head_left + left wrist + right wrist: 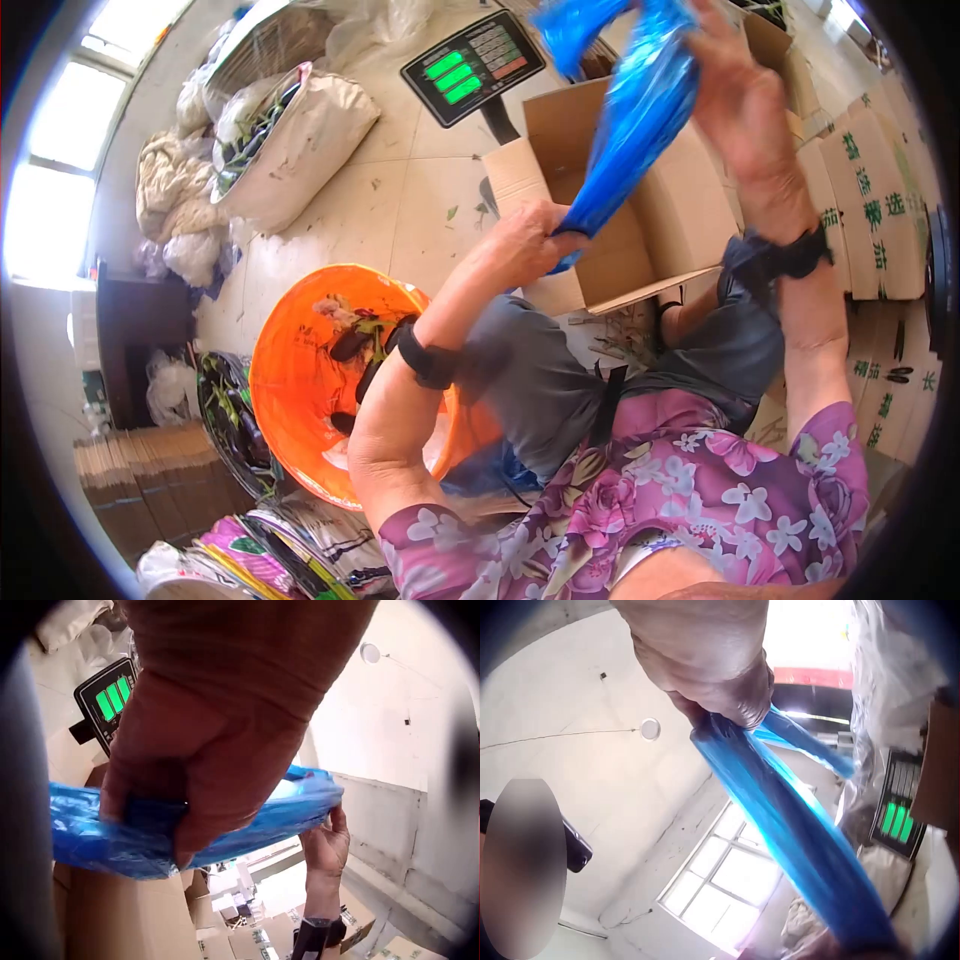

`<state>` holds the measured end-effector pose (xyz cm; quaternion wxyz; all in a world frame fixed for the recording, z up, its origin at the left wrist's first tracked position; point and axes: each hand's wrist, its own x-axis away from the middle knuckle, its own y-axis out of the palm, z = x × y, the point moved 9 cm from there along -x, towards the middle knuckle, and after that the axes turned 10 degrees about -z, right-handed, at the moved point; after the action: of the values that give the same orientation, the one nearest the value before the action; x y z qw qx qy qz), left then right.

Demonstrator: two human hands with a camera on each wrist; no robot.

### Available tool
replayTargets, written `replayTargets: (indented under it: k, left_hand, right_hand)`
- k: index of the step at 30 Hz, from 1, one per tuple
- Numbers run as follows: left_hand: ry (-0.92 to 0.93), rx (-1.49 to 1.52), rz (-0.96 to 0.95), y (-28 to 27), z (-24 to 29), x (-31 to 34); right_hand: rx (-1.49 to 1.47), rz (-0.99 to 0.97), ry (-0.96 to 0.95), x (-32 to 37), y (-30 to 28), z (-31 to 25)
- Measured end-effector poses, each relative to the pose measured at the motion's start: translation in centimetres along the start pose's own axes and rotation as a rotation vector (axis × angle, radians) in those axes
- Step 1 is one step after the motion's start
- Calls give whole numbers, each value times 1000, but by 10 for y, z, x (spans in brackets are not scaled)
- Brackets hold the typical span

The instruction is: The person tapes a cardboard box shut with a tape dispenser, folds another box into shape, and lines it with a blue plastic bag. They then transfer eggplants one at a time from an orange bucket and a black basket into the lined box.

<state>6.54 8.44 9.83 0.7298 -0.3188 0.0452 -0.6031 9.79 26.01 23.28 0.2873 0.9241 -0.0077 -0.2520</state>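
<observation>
A long blue plastic bag (645,110) is stretched slantwise between my two hands, above an open cardboard box (690,205). My left hand (525,240) grips its lower end near the box's left flap; in the left wrist view, fingers and thumb curl round the gathered film (97,840). Higher up and to the right, my right hand (740,115) holds the other end. The right wrist view shows that hand (712,682) pinching the bag's top (780,802), with a loose strip of blue film hanging beyond it.
An orange bucket (285,420) holding several dark eggplants (350,345) stands by my left arm. Behind the box is a scale display (473,68) with green digits. A white sack (320,140) lies at the back left. Printed cartons (870,200) stand at the right, flattened cardboard (150,480) at the left.
</observation>
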Motion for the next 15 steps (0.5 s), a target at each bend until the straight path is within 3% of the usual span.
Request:
replayTargets:
  k: [5,8,10,11,12,14,15]
  left_hand:
    - [-104,-182,91,-25,-16,-14]
    - [-165,-174,161,-36,-32,-38]
    - [24,138,294,-42,-23,-53]
    - [-2,520,257,-32,-36,-62]
    - [90,908,262,-31,-14,-63]
    - [327,1073,256,-43,19,-70]
    - [345,927,279,-49,36,-68]
  right_hand:
    - [418,155,-285,15,-72,-99]
    - [427,137,-393,28,-82,-134]
    - [481,206,-399,36,-92,-148]
    - [470,212,-420,41,-99,-154]
    - [456,220,-440,46,-105,-158]
    - [456,237,-387,52,-111,-156]
    - [457,245,-335,55,-113,-153]
